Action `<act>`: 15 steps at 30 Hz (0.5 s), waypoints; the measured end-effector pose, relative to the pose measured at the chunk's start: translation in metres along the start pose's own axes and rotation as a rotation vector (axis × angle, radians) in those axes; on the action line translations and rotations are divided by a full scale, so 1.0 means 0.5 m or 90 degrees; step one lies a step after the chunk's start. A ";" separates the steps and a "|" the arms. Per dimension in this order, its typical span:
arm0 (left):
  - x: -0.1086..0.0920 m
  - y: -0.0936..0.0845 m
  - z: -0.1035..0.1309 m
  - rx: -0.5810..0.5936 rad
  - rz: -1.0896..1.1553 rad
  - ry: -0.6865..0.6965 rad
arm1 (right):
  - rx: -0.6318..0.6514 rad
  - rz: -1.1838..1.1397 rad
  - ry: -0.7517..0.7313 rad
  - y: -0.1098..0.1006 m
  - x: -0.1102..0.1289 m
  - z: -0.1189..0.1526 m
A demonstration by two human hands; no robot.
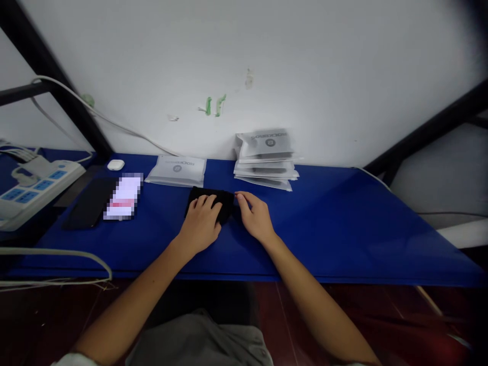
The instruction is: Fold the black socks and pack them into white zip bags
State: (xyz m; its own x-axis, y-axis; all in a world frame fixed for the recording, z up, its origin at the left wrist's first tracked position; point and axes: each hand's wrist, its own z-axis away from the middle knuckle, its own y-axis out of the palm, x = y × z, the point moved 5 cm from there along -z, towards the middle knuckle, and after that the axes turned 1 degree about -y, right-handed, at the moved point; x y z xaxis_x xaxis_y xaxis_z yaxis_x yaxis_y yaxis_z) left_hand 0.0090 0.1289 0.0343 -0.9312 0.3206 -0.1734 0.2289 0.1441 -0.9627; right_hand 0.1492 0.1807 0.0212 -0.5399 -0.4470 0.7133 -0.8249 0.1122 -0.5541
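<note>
A small black item (195, 195), soft and fabric-like, lies on the blue table in front of me. My left hand (201, 223) rests palm down over it, fingers spread and pressing on its top. At its right edge, my right hand (254, 214) is closed, thumb and forefinger pinched together at the item's corner. The fingertips hide exactly how much of the edge is between them. Behind the black item lies a frosted plastic pouch (178, 170) with a printed logo. To the right of that pouch, a stack of similar pouches (266, 152) leans near the wall.
On the left of the blue table (343, 223) lie a dark phone (87, 203), a phone with a lit, pixelated screen (124, 197) and a white earbud case (115, 164). A white power strip (40, 190) with cables is farther left. The wall (324, 81) bounds the back.
</note>
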 end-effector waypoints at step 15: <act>-0.018 0.014 0.007 -0.082 -0.014 -0.009 | 0.010 -0.001 0.008 -0.005 0.005 0.000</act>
State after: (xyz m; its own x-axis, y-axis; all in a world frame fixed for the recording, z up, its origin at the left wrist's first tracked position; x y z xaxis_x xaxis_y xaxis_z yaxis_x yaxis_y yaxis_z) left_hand 0.0181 0.1239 0.0283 -0.9401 0.3035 -0.1554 0.2413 0.2703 -0.9320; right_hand 0.1499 0.1791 0.0244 -0.5403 -0.4363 0.7195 -0.8233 0.0977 -0.5591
